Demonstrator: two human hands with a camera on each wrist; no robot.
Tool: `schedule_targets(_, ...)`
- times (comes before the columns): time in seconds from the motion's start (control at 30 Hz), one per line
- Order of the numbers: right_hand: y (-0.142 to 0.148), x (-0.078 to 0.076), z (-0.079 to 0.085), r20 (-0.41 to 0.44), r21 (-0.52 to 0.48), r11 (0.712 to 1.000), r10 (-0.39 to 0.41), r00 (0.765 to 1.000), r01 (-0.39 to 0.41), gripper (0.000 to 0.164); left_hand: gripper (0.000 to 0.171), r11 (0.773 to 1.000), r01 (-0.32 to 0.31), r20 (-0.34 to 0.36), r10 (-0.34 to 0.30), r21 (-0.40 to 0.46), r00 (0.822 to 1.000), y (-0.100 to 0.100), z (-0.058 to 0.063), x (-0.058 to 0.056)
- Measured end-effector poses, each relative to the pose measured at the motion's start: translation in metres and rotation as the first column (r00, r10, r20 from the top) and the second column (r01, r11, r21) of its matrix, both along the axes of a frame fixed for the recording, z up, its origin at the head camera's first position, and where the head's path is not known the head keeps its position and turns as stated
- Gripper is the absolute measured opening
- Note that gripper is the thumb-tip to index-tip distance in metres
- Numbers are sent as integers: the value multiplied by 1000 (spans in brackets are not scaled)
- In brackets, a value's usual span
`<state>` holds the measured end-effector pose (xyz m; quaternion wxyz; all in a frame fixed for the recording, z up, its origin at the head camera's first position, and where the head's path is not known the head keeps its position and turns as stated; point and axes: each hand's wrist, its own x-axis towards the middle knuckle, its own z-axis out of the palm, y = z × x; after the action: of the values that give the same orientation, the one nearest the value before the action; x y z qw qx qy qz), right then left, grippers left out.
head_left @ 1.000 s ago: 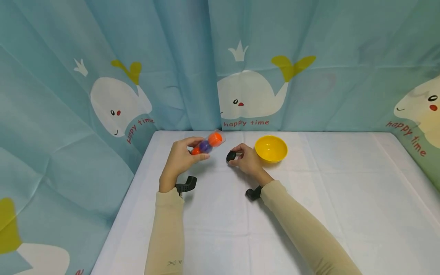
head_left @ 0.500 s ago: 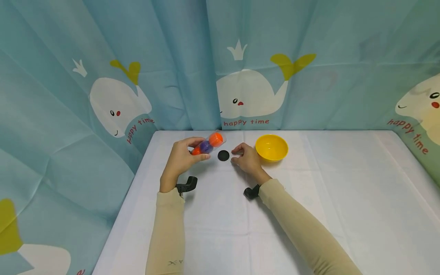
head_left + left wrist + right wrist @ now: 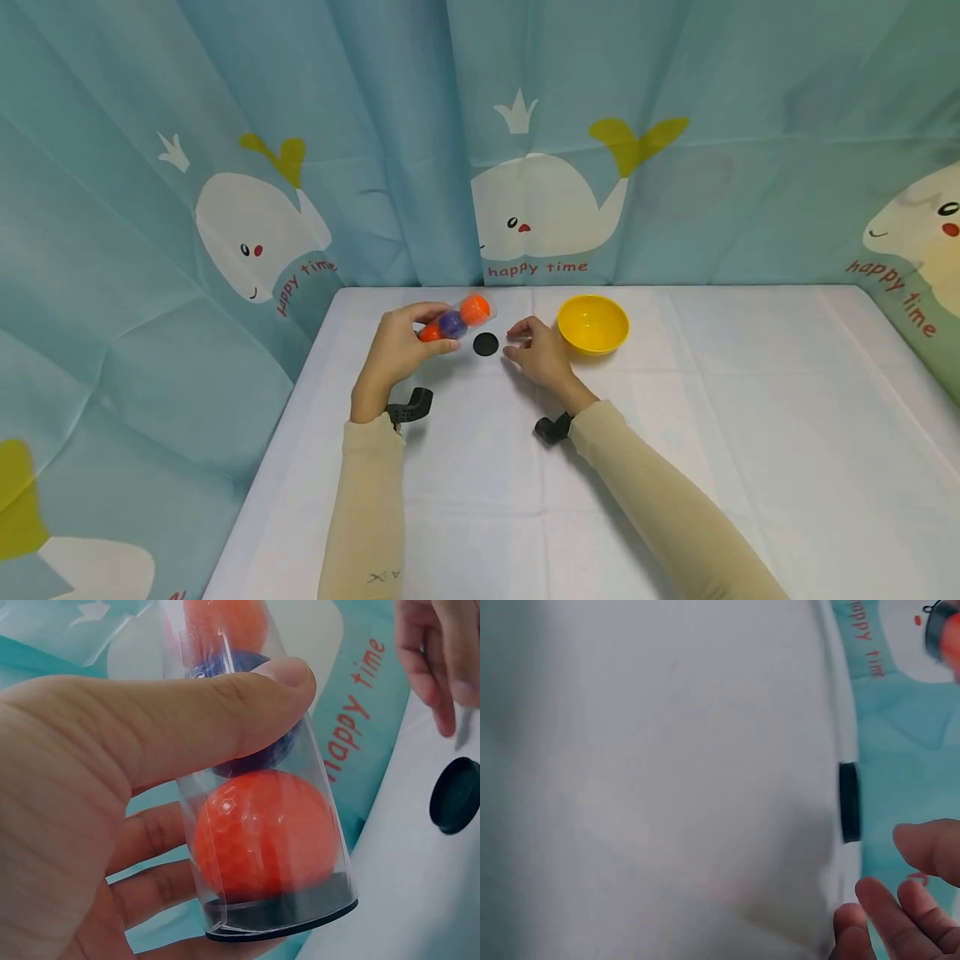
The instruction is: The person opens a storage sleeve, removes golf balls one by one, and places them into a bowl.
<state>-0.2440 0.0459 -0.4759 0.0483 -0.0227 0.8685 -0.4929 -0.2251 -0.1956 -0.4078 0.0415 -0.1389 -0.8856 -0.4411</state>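
In the head view my left hand (image 3: 396, 348) grips a clear plastic tube (image 3: 313, 761), thumb across its front and fingers behind. Inside, a purple ball (image 3: 452, 325) sits between two orange balls; the one at the near end (image 3: 266, 836) has a dimpled surface like a golf ball. A black cap (image 3: 289, 911) closes that near end. On the white table, just right of the tube, lies a loose round black cap (image 3: 486, 344). My right hand (image 3: 543, 356) is beside it, thumb and fingers spread apart, holding nothing.
A yellow bowl (image 3: 594, 323) stands just right of my right hand. The white tablecloth (image 3: 480, 517) runs back to a blue curtain (image 3: 375, 217) printed with whales. Black camera mounts sit at both wrists.
My right hand has let go of the loose black cap, which now lies flat on the table. The left hand keeps its grip on the tube, almost unmoved.
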Motion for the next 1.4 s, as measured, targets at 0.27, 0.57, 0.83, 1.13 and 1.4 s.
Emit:
schedule_targets(0.27,15,18,23,-2,-183,981,65,998,-65,28,50,999,32,8,-31,-28,999,10,-1,0)
schedule_targets(0.57,44,33,41,-98,-375,915,122,988,-150,32,52,995,51,11,-51,-80,999,25,-2,-1)
schedule_targets(0.83,67,37,39,-140,-380,908,130,982,-175,29,51,992,86,12,-85,-89,996,38,-3,0)
schedule_targets(1.13,77,37,36,-168,-409,889,150,974,-207,27,51,984,112,-6,-114,-139,993,52,-4,1)
schedule_targets(1.4,86,38,35,-166,-442,874,139,976,-200,34,52,973,130,-44,-141,-192,989,62,-2,2)
